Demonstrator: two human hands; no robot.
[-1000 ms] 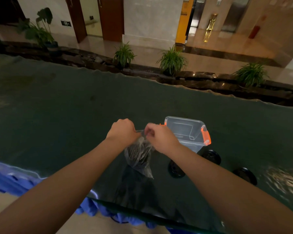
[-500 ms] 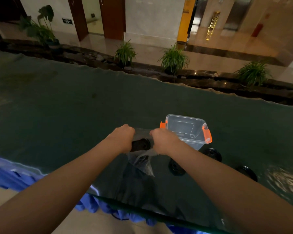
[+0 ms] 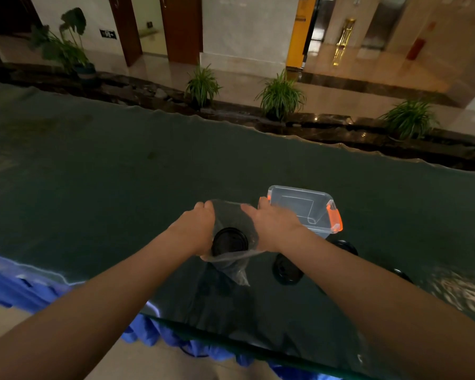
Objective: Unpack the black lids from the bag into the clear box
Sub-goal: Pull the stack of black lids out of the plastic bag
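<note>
Both hands hold the clear plastic bag (image 3: 232,237) open above the dark green table (image 3: 93,187). The left hand (image 3: 194,229) is closed on the bag's rim at 9 o'clock of the opening, and the right hand (image 3: 272,224) is closed on the rim at 3 o'clock, so the mouth is stretched wide between them. Inside, the top of a stack of black lids (image 3: 230,241) shows as a dark disc facing up; how many lie beneath it cannot be told.

The clear box (image 3: 307,208), with orange latches, stands on the table at 2 o'clock from the bag, just beside the right hand, and looks empty. At least 3 more black lids lie on the table: 1 lid (image 3: 287,270) at 4 o'clock from the bag under the right wrist, another lid (image 3: 347,246) against the near side of the box, and a third lid (image 3: 401,273) farther out at 4 o'clock.

No lid is in the box yet, so the task looks barely begun. The thin film is the main risk: it may slip from either pinch and drop the stack, scattering lids across the table. Tipping the bag toward the box could spill lids over its rim, since the box is small.
</note>
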